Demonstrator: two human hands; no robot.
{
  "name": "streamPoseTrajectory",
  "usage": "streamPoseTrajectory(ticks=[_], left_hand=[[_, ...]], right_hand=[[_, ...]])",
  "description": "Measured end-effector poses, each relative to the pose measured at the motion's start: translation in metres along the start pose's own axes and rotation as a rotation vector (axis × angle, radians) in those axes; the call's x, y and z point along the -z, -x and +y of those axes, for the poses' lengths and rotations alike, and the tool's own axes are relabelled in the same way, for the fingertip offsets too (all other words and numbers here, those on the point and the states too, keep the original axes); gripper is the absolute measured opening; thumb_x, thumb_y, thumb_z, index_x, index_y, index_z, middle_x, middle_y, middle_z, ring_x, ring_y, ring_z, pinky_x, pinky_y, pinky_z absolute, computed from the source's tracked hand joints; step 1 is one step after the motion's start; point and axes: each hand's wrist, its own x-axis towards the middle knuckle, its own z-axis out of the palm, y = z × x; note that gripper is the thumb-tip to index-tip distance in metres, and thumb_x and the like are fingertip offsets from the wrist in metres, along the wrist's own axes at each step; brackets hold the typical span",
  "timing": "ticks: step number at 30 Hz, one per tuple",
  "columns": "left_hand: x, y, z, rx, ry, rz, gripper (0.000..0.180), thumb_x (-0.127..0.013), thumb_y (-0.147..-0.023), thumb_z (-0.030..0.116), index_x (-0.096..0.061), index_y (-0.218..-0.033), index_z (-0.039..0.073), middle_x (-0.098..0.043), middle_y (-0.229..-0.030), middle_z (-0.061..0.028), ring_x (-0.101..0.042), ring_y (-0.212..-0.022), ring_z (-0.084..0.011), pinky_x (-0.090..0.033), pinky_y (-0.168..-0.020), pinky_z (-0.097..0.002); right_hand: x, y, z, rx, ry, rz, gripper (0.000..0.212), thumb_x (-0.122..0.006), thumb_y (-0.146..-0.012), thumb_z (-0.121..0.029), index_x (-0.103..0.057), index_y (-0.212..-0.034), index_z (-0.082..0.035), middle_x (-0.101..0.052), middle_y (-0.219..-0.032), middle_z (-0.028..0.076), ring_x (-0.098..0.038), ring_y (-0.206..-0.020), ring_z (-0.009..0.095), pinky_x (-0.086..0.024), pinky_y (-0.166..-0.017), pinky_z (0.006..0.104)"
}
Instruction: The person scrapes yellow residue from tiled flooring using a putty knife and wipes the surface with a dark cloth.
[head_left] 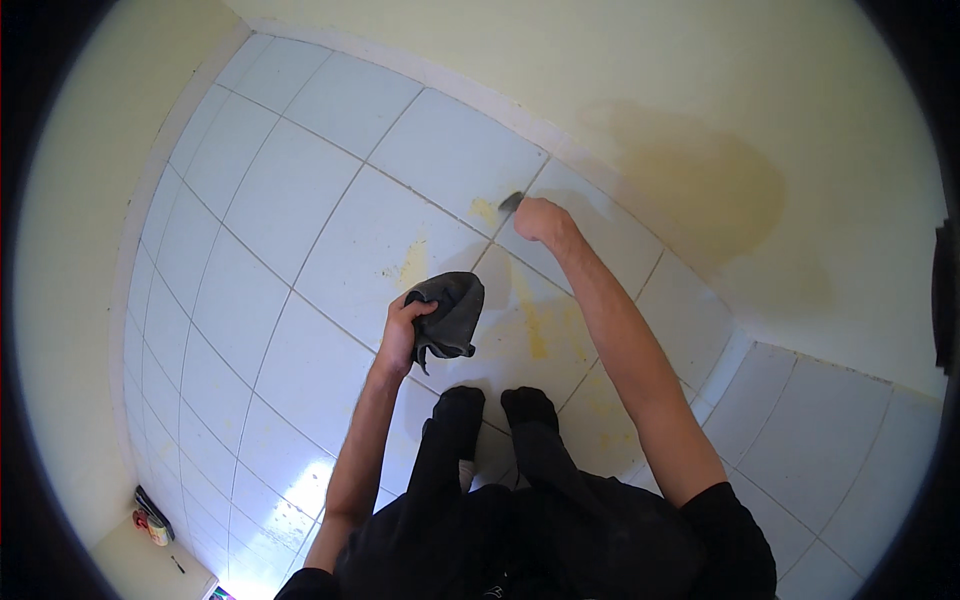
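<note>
My left hand (402,330) is closed on a dark grey cloth (453,312), thumb on top, held above the floor in front of my feet. The cloth hangs folded, with a loose corner drooping below. Farther off and to the right, my right hand (541,220) is closed in a fist around a small dark tool with a flat blade-like end (511,203). Its handle is hidden in the fist and motion smears it, so I cannot tell its exact kind. The tool's end is close to a yellow smear (484,210) on the white tiled floor (335,220).
More yellow marks (535,320) lie on the tiles ahead of my socked feet (530,408). A cream wall (640,60) borders the floor beyond and to the right. A tiled step (800,430) is at right. Small items, including a bottle (157,532), stand at lower left.
</note>
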Motion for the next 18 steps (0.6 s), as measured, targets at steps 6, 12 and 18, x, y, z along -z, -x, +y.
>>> streamPoseTrajectory(ticks=[6,12,18], left_hand=[[0.002,-0.001,-0.002,0.002,0.003,-0.009,0.032,-0.054,-0.08,0.011,-0.06,-0.108,-0.005,-0.065,-0.099,-0.012,-0.062,-0.088,-0.0195,-0.049,-0.081,-0.0297],[0.001,-0.005,-0.005,-0.007,-0.008,-0.017,0.032,-0.054,-0.081,0.011,-0.06,-0.108,-0.005,-0.065,-0.099,-0.0124,-0.062,-0.087,-0.0196,-0.05,-0.081,-0.0303],[-0.006,-0.007,-0.003,-0.012,-0.005,-0.026,0.033,-0.054,-0.081,0.011,-0.059,-0.109,-0.005,-0.065,-0.099,-0.0126,-0.062,-0.087,-0.0199,-0.05,-0.081,-0.0305]], right_hand=[[0.0,0.004,0.001,-0.003,-0.015,0.011,0.029,-0.051,-0.082,-0.012,-0.069,-0.102,-0.001,-0.067,-0.108,0.02,-0.065,-0.102,0.035,-0.052,-0.086,0.0428],[-0.001,0.013,-0.001,-0.03,-0.094,0.089,0.028,-0.051,-0.082,-0.011,-0.068,-0.101,0.0,-0.067,-0.107,0.021,-0.065,-0.101,0.036,-0.053,-0.085,0.0439],[-0.017,-0.008,0.019,0.002,-0.058,0.084,0.028,-0.05,-0.083,-0.011,-0.068,-0.101,0.0,-0.067,-0.106,0.022,-0.065,-0.101,0.035,-0.053,-0.084,0.0443]])
